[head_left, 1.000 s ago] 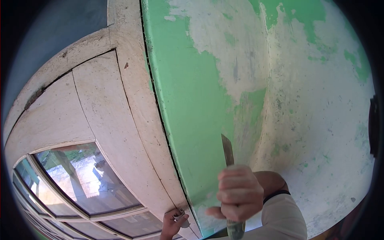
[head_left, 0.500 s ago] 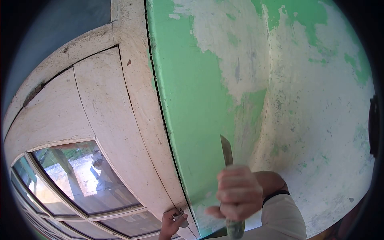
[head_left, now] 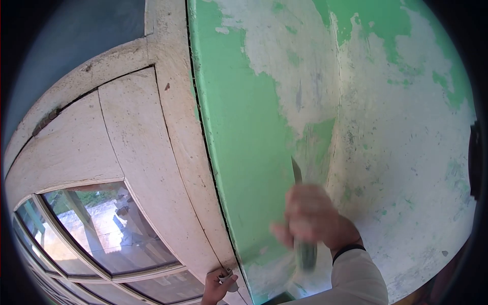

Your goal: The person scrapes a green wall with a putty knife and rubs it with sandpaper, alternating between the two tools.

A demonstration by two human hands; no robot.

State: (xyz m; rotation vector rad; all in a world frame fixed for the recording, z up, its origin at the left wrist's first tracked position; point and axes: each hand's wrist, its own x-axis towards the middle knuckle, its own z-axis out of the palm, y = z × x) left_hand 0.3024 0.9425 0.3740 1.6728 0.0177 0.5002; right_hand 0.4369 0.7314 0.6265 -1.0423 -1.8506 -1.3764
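My right hand [head_left: 311, 216], blurred by motion, is wrapped round the thick greenish handle of a knife [head_left: 297, 174]. Its narrow blade points upward, the angled tip over the edge between green paint [head_left: 246, 152] and bare, scraped wall. At the lower left, my left hand [head_left: 216, 288] curls its fingers round a small pale metal fitting [head_left: 232, 282] on the door's edge. Part of that fitting is hidden by the fingers.
A cream wooden door [head_left: 140, 122] with glass panes [head_left: 109, 229] fills the left side. A dark gap separates its frame from the wall. Patchy whitish wall [head_left: 401, 168] curves away on the right, and a dark object [head_left: 475, 160] sits at the far right edge.
My right hand and the knife have moved up and slightly right along the wall. My left hand stays at the door fitting. The view has shifted slightly.
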